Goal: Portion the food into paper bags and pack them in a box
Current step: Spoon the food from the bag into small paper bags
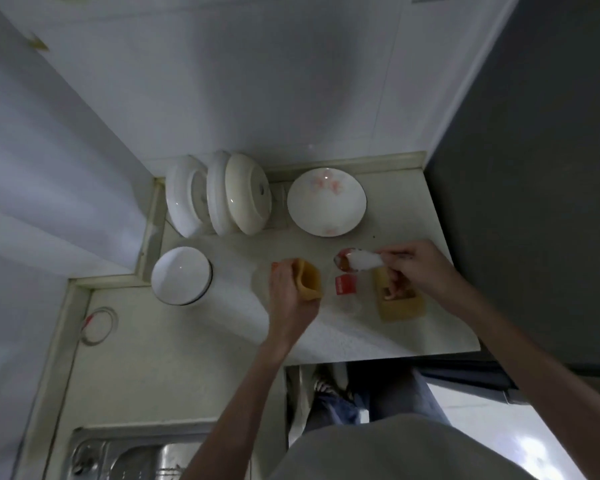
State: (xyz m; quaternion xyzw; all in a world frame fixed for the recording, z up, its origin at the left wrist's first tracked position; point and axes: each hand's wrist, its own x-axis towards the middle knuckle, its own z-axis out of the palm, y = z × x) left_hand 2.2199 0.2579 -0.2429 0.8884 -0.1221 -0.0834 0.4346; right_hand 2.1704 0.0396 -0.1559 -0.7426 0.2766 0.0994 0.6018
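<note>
We find the step in hand to be the loading of one portion into a paper bag. The left hand grips the paper bag at its side, fingers curled round the wall, mouth held open towards the right. The right hand pinches the handle of a white spoon, whose bowl carries reddish food and hangs between the bag and the box.

The box stands on the tabletop just under the right hand; what appears to be one brown bag already sits in it. A clear container with a red label stands between bag and box.

To do this step well, we judge the bag mouth should be kept wide and tipped up towards the spoon. The spoon should travel level, enter the mouth fully, then be turned over inside. The left grip should stay low enough not to pinch the opening shut.

Limits of view: the picture is dim and blurred about the hands. We cannot tell what the food is, nor how full the bag is. The clear container's outline is faint, and its contents are unreadable. The right thumb and fingertips merge with the spoon handle. The box interior is partly covered by the right hand.
</note>
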